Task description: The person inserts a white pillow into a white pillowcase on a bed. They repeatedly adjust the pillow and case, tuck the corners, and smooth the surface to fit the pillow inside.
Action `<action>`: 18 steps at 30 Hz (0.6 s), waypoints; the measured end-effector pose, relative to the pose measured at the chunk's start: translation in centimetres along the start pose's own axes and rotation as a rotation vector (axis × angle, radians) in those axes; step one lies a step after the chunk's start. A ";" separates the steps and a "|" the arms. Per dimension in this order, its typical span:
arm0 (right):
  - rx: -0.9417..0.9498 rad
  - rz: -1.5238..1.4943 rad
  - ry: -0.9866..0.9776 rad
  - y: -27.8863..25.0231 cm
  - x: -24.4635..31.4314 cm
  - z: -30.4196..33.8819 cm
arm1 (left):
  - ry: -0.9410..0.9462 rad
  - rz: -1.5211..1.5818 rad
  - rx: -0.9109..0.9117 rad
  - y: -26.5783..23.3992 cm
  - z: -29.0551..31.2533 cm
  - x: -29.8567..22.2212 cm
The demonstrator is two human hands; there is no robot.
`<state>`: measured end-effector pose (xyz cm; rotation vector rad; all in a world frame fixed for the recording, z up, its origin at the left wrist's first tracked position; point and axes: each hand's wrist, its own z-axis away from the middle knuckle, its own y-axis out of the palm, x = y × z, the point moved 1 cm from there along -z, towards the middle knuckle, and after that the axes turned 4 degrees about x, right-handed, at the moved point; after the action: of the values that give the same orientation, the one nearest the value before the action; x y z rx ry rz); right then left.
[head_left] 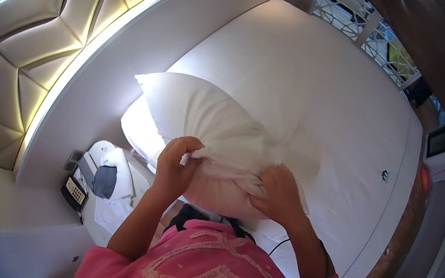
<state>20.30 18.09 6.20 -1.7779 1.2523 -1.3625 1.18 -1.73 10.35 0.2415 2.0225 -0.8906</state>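
Observation:
A plump white pillow (209,113) stands tilted in front of me at the near edge of the bed. My left hand (177,161) is closed on the near left part of its white pillowcase, with a bunched bit of cloth poking out by the thumb. On the right, my right hand (280,195) grips gathered folds of the same pillowcase. Creases run across the fabric between both hands. Under the pillow's left side lies another brightly lit white piece of bedding (142,126), mostly hidden.
The bed (324,85) carries a smooth white sheet. At the left is a bedside table with a telephone (75,192), a dark grey cloth (105,181) and white linens (122,175). A padded, lit headboard wall (28,44) rises beyond. A white box with a dark screen (439,142) stands right.

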 end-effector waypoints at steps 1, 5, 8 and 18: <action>-0.044 -0.011 0.012 1.4 -0.6 0.7 | -0.017 0.002 0.044 0.1 0.0 0.1; -0.187 -0.006 0.008 5.4 -2.9 2.3 | -0.157 0.059 0.260 0.6 0.4 0.7; -0.121 0.006 -0.002 6.2 -3.5 2.0 | -0.174 0.030 0.378 0.6 0.4 0.7; -0.247 -0.039 -0.191 6.6 -3.0 -0.6 | 0.002 -0.291 0.186 0.3 1.9 2.9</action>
<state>17.44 18.25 -0.46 -2.0557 1.3320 -1.0644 0.89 -3.25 7.21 0.0489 2.0093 -1.2627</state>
